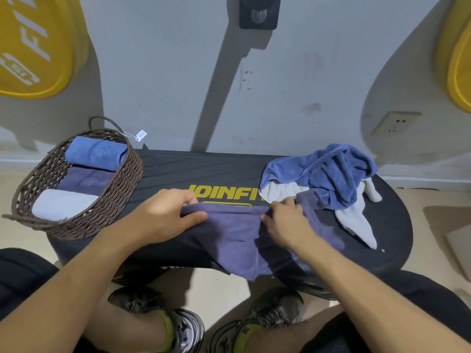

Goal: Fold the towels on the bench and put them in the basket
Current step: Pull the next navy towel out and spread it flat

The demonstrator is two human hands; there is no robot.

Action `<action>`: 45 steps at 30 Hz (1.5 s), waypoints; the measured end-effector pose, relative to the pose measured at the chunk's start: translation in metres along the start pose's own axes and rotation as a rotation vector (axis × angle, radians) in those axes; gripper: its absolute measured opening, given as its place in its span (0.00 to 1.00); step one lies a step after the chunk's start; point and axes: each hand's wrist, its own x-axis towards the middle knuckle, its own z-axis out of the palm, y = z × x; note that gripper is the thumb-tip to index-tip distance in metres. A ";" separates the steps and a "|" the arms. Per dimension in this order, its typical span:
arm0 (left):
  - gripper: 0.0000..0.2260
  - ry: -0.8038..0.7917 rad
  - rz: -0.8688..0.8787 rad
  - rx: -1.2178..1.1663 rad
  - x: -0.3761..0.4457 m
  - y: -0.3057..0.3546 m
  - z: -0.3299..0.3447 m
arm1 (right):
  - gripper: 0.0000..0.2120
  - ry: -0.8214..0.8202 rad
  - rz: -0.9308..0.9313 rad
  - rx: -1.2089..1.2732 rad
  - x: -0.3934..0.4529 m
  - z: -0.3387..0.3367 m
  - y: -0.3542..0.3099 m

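Bench (178,171), black, ribbed top, yellow JOINFIT lettering, in front of me against a grey wall. Purple terry towel (234,235) lies across the bench's near edge, its lower corner hanging off toward the floor. My left hand (163,212) pinches the towel's top left edge, thumb under the fold, fingers curled over it. My right hand (285,220) grips the top edge further right, fingers bunched on the cloth; exact finger lie is blurred. Both hands hold the same edge, with a stretch of cloth between them.

Brown woven wicker basket (114,200) with a loop handle sits on the bench's left end. Inside it 3 folded towels: folded blue towel (95,152) at the far end, folded purple towel (84,180) in the middle, folded white towel (61,203) nearest me. Small paper tag (141,135) hangs off the basket's handle.

On the bench's right end, crumpled blue towel (328,174) is heaped over a crumpled white towel (356,220), touching the purple towel's right side. Yellow weight plates (33,47) show at both upper corners. Wall socket (395,124) at right. My 2 grey sneakers (183,327) are on the floor below the bench.
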 end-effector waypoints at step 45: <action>0.10 -0.218 -0.382 -0.595 0.148 -0.150 -0.029 | 0.10 0.239 0.281 0.950 0.156 -0.026 -0.028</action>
